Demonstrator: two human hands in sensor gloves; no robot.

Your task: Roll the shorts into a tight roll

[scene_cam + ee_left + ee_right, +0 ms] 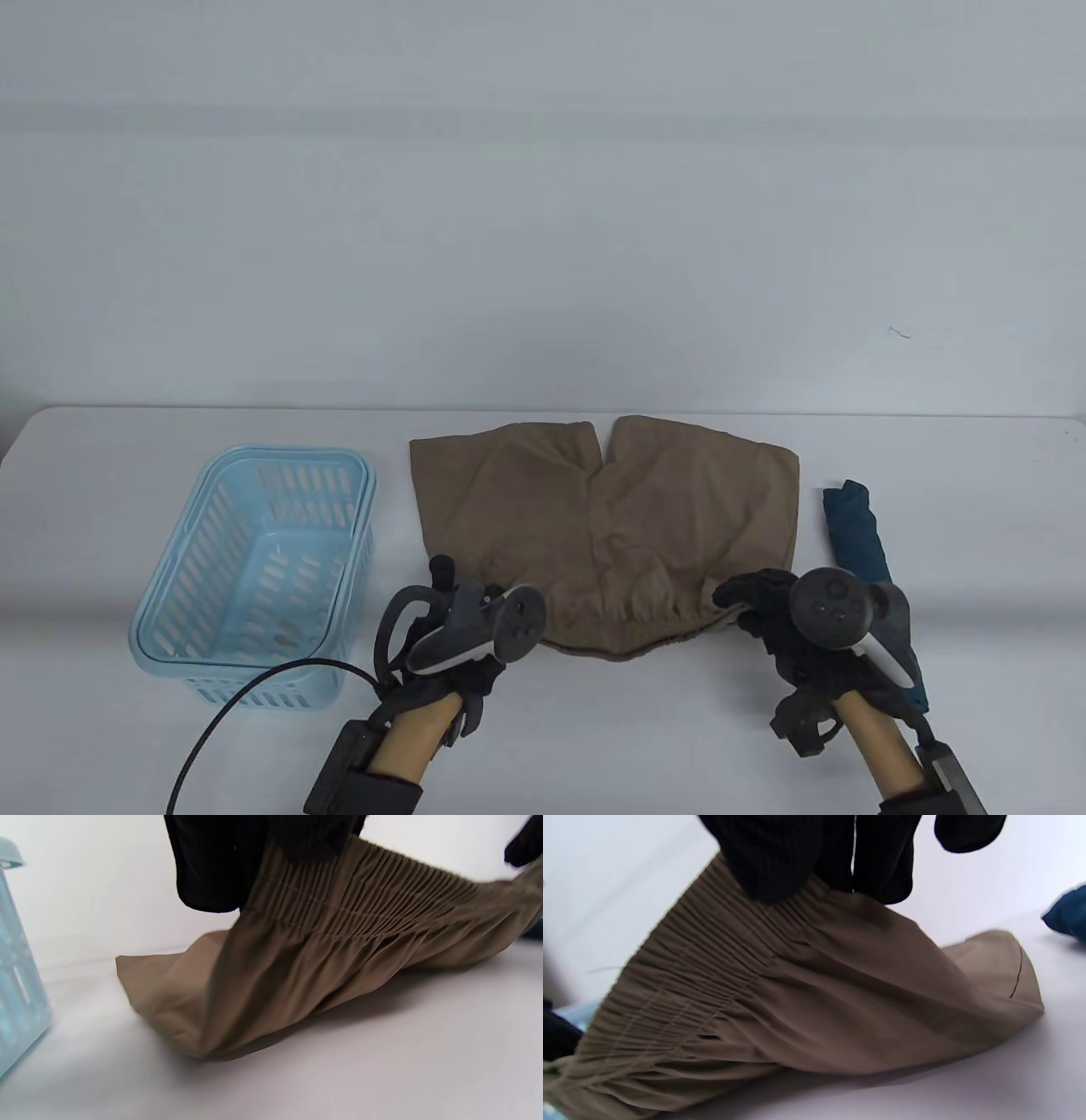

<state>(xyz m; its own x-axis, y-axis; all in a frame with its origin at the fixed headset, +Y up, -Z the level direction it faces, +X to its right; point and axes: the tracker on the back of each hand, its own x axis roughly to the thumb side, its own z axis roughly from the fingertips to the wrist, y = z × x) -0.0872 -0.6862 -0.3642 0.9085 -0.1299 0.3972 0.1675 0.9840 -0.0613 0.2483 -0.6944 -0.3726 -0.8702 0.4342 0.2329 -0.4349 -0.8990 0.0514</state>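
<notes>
Left hand (462, 632) and right hand (802, 624), both pinching the elastic waistband (360, 895) of the tan shorts (607, 518), lifting it off the tabletop (594, 730); legs lie flat. Cloth looks light, limp, gathered; waistband corners seem the firmest hold.

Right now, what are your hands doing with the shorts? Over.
Left hand and right hand each grip the elastic waistband. Brown cloth shorts unrolled, waistband lifted. Nothing on them. Over.
</notes>
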